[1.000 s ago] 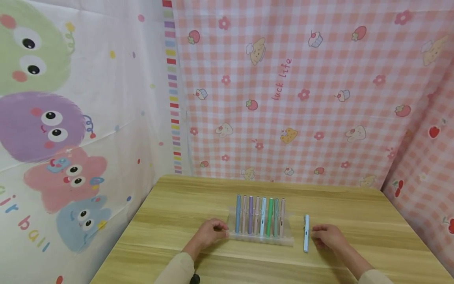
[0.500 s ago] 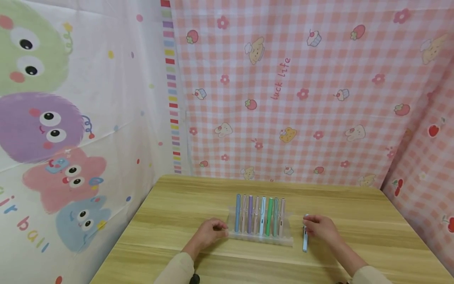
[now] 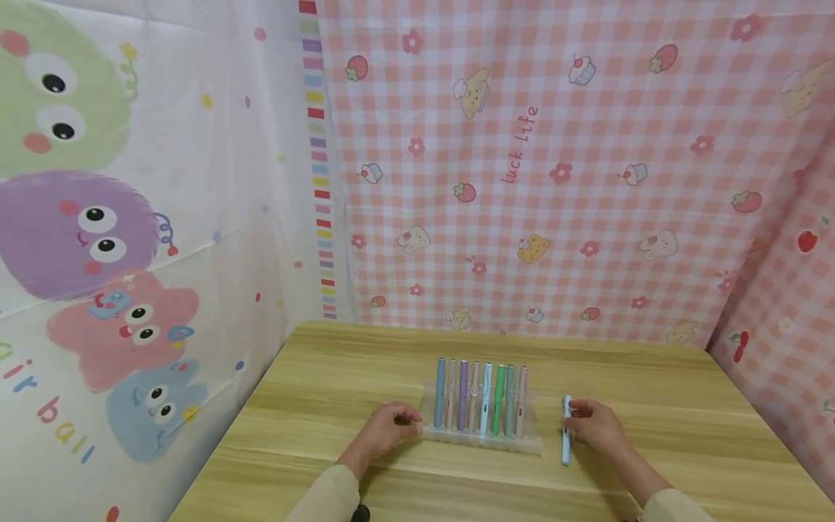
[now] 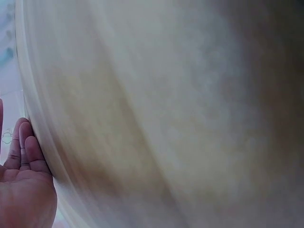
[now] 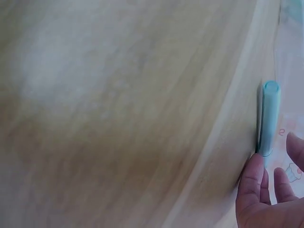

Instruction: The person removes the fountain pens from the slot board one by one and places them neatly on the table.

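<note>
A light blue capped pen (image 3: 565, 451) lies on the wooden table (image 3: 313, 391), right of a translucent pen stand (image 3: 479, 441). My right hand (image 3: 600, 424) is beside the pen's upper half, fingers against it. In the right wrist view the thumb stands apart from the pen (image 5: 269, 118), and the fingers hide part of it. Several pens stand in a row on the stand, among them a green pen (image 3: 499, 399) and a purple pen (image 3: 463, 395). My left hand (image 3: 388, 428), fingers loosely bent, rests at the stand's left end; whether it touches the stand is hard to tell.
Behind the table hangs a pink checked curtain (image 3: 522, 217). A white cloth with cartoon figures (image 3: 228, 181) covers the left side, and another pink cloth (image 3: 796, 326) hangs on the right. A small black object (image 3: 360, 513) shows by the left sleeve.
My right hand has moved left to the pen, covered its upper end, then drawn back slightly so the pen's top shows again. The left hand and the stand stay in place.
</note>
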`<state>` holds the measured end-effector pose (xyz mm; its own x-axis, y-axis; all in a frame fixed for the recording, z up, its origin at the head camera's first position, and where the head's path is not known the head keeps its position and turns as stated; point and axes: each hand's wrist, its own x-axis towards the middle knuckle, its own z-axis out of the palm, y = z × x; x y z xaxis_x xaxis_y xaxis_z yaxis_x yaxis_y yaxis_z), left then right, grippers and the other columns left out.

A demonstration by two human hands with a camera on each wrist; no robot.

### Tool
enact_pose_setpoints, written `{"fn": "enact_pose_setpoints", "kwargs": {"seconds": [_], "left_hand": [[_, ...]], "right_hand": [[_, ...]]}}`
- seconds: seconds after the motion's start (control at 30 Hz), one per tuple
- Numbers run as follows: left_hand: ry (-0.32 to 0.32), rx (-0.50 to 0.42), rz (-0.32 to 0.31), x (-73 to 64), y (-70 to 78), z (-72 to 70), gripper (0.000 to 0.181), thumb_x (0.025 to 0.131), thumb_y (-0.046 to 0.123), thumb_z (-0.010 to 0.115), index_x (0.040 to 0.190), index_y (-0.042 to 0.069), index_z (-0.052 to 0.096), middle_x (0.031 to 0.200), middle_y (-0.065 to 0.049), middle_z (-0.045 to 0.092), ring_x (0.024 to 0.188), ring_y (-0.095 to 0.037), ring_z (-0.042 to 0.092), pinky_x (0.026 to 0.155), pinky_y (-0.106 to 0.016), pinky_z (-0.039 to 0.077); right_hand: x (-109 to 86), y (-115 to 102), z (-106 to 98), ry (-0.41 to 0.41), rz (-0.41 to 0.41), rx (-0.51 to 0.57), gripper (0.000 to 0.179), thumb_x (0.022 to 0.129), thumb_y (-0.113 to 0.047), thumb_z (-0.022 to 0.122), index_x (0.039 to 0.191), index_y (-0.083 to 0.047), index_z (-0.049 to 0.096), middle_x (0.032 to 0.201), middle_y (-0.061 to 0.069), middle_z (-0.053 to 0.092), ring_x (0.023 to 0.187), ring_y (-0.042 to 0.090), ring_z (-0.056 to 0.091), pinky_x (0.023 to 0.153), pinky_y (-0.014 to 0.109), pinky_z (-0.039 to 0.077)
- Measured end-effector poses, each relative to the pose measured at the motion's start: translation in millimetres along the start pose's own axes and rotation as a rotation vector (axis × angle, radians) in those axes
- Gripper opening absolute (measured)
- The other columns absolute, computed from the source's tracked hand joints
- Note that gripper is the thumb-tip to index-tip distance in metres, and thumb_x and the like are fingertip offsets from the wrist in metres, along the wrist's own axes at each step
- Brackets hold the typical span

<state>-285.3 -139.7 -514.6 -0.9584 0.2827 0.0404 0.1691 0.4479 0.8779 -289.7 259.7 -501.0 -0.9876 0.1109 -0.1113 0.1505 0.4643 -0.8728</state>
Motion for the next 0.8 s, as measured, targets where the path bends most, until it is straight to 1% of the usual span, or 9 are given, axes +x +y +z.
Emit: {"fn": "enact_pose_setpoints", "kwargs": {"seconds": [0.17, 0.27, 0.4, 0.53, 0.63, 0.7, 0.8], "left_hand": [[0.004, -0.013, 0.003, 1.0, -1.7, 1.0, 0.015, 0.086, 0.009, 0.076, 0.099, 0.005, 0.07, 0.101, -0.004, 0.061, 0.095, -0.021, 0.053, 0.084, -0.039, 0.047], [0.004, -0.016, 0.0, 1.3, -3.0, 1.3, 0.015, 0.085, 0.009, 0.076, 0.099, 0.005, 0.07, 0.101, -0.004, 0.061, 0.095, -0.02, 0.053, 0.084, -0.038, 0.047], [0.007, -0.009, -0.005, 2.3, -4.2, 2.3, 0.015, 0.085, 0.009, 0.076, 0.098, 0.006, 0.07, 0.101, -0.004, 0.061, 0.095, -0.021, 0.053, 0.085, -0.039, 0.047], [0.01, -0.004, 0.005, 3.3, -3.9, 3.0, 0.016, 0.085, 0.009, 0.076, 0.098, 0.006, 0.07, 0.102, -0.004, 0.061, 0.097, -0.022, 0.054, 0.087, -0.041, 0.047], [0.007, 0.001, 0.013, 3.3, -3.4, 3.1, 0.016, 0.085, 0.009, 0.076, 0.099, 0.005, 0.07, 0.103, -0.005, 0.061, 0.097, -0.022, 0.054, 0.087, -0.042, 0.047], [0.007, 0.002, 0.014, 2.8, -3.2, 2.9, 0.017, 0.085, 0.009, 0.076, 0.1, 0.005, 0.07, 0.103, -0.005, 0.061, 0.097, -0.022, 0.054, 0.087, -0.042, 0.048], [0.006, 0.001, 0.016, 2.3, -2.9, 2.5, 0.017, 0.085, 0.009, 0.076, 0.1, 0.005, 0.069, 0.103, -0.005, 0.061, 0.097, -0.023, 0.054, 0.087, -0.042, 0.048]], "right_hand": [[1.3, 0.5, 2.5, -0.004, -0.002, 0.024, 0.049, 0.088, 0.0, 0.068, 0.129, 0.017, 0.048, 0.115, 0.031, 0.057, 0.09, 0.024, 0.062, 0.07, 0.029, 0.055], [1.2, 1.1, 3.2, -0.004, 0.015, 0.042, 0.05, 0.088, 0.001, 0.068, 0.13, 0.017, 0.047, 0.114, 0.031, 0.058, 0.088, 0.022, 0.062, 0.071, 0.031, 0.056], [0.1, 1.7, 1.8, -0.013, 0.032, 0.071, 0.051, 0.088, 0.002, 0.068, 0.131, 0.018, 0.046, 0.113, 0.03, 0.058, 0.088, 0.022, 0.064, 0.073, 0.032, 0.057], [-1.7, 0.7, 0.0, -0.017, 0.029, 0.104, 0.05, 0.089, 0.003, 0.067, 0.131, 0.019, 0.044, 0.115, 0.032, 0.056, 0.087, 0.021, 0.065, 0.074, 0.032, 0.057], [-4.4, -1.4, -0.5, -0.007, 0.019, 0.117, 0.049, 0.09, 0.002, 0.066, 0.131, 0.019, 0.044, 0.115, 0.033, 0.055, 0.086, 0.02, 0.065, 0.074, 0.032, 0.057], [-7.0, -3.5, 0.1, 0.004, 0.002, 0.115, 0.048, 0.091, 0.0, 0.065, 0.131, 0.019, 0.046, 0.113, 0.03, 0.057, 0.085, 0.02, 0.064, 0.072, 0.031, 0.057], [-11.5, -8.0, 2.9, 0.012, -0.034, 0.121, 0.045, 0.092, -0.002, 0.064, 0.13, 0.018, 0.049, 0.109, 0.025, 0.063, 0.087, 0.022, 0.065, 0.073, 0.031, 0.057]]}}
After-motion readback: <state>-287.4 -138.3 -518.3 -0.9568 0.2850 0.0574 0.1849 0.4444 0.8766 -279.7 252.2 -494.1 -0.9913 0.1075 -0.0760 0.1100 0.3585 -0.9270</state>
